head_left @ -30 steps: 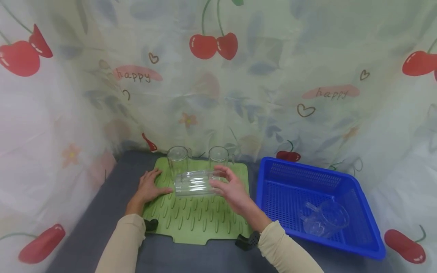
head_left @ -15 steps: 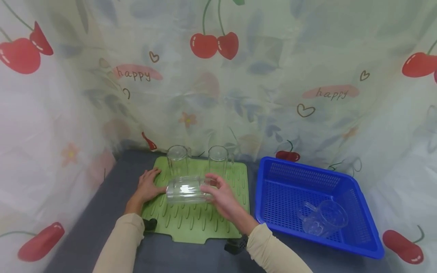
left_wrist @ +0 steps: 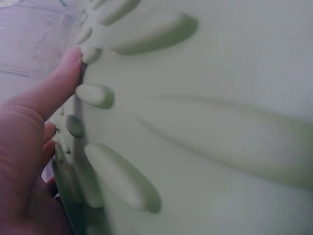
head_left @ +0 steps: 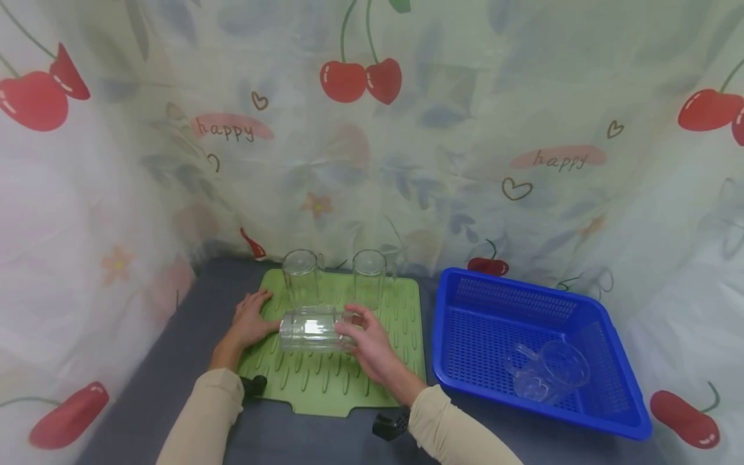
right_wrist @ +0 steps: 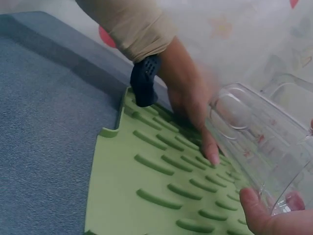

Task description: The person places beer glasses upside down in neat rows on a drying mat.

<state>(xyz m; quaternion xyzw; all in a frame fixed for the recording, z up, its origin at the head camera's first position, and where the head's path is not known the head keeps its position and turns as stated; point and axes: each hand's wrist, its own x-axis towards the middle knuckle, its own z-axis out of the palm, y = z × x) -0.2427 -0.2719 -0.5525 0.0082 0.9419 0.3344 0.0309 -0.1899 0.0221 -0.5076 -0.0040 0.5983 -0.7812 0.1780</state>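
Observation:
My right hand [head_left: 369,339] pinches a clear glass mug [head_left: 308,329] near its rim. The mug lies sideways over the green drying mat [head_left: 320,397], its base pointing left; its handle shows in the right wrist view, where a thumb [right_wrist: 257,213] sits at the rim. On the mat's left edge rests my left hand [head_left: 250,321], fingers spread, thumb reaching toward the mug's base. Up close in the left wrist view, that thumb [left_wrist: 61,78] lies along the ridged mat. Two more glass mugs, a left one [head_left: 301,281] and a right one [head_left: 369,281], stand at the mat's back.
To the right sits a blue plastic basket [head_left: 442,336] holding a tilted glass mug [head_left: 549,374]. A grey tabletop [head_left: 314,445] lies under everything. Patterned curtain [head_left: 372,161] closes off the back and both sides.
My right hand has carried the mug left and a little toward me, lower over the mat. The left hand stays at the mat's edge.

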